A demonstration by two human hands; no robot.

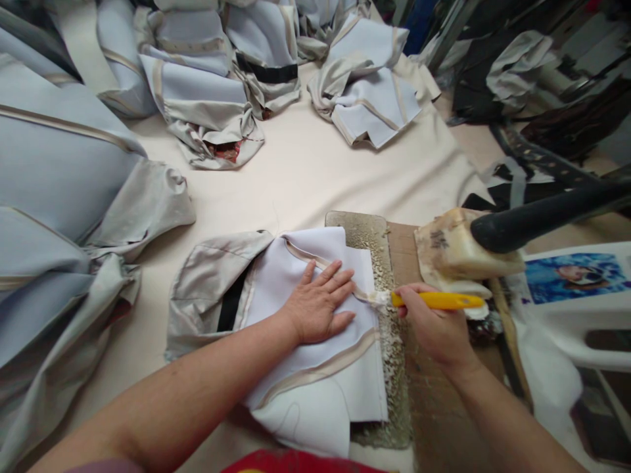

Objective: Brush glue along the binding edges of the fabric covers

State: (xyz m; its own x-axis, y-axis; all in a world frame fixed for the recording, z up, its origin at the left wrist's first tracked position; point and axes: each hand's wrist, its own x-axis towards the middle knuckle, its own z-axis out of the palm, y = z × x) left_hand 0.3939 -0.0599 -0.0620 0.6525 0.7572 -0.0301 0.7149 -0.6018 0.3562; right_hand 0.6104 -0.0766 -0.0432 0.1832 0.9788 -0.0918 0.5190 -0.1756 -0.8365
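Observation:
My left hand (318, 303) lies flat, fingers spread, on a pale lilac-white sewn fabric piece (315, 368) with beige tape strips along its seams. Grey cloth (202, 282) is bunched at the left end of that piece. In my right hand (434, 325) is a paintbrush (438, 300) with a yellow handle, gripped near the bristles. The white-smeared bristles touch the right edge of the fabric, by the end of a beige tape strip. Beneath this edge lies a rough, residue-crusted board (397, 368).
Brown cardboard (438, 407) extends right of the board. A stained yellowish container (453, 246) stands behind my right hand, a black tube (552, 217) reaching over it. Several similar fabric pieces (197, 92) lie along the back and left. A white plastic chair (566, 315) is at right.

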